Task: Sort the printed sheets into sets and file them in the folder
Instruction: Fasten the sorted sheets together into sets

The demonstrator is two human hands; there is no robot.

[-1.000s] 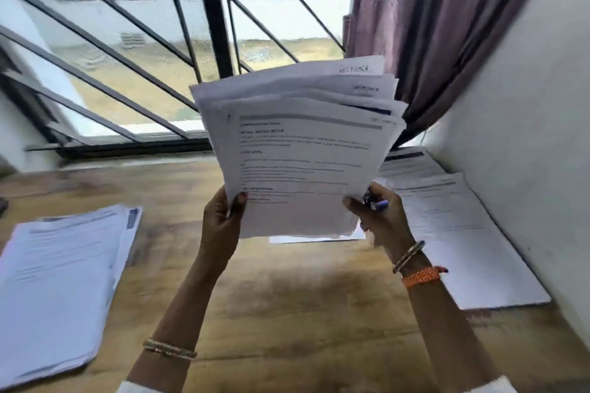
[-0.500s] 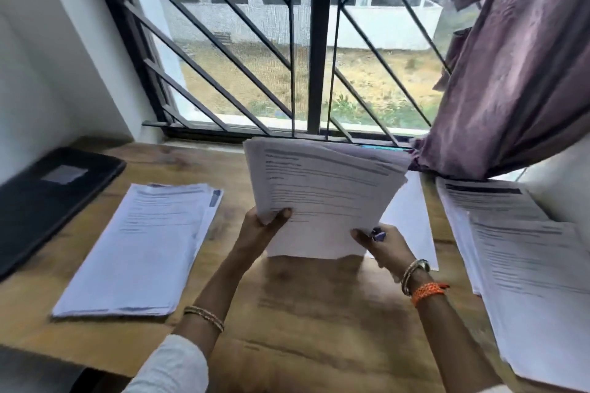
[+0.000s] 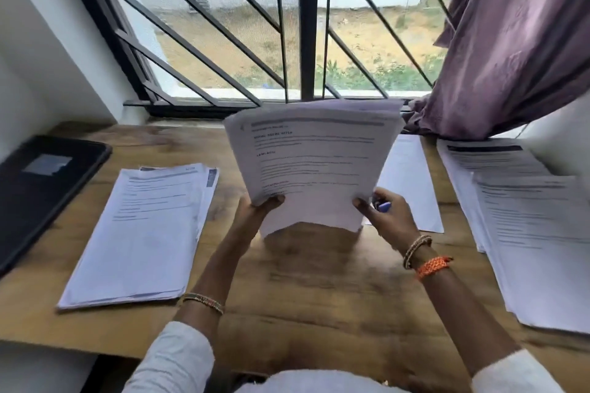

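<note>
While both hands pinch the upright sheaf of printed sheets [image 3: 314,166] by its bottom corners, the left hand [image 3: 255,212] is nearer the black folder [image 3: 44,191] at far left.

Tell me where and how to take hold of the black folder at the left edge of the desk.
Grip the black folder by its long right edge, coming from the right, from the desk's middle. It lies flat and closed, and that edge faces bare wood beside the left paper stack, so fingers could probably slide under it. Both hands are busy: left hand and right hand hold the sheets.
</note>
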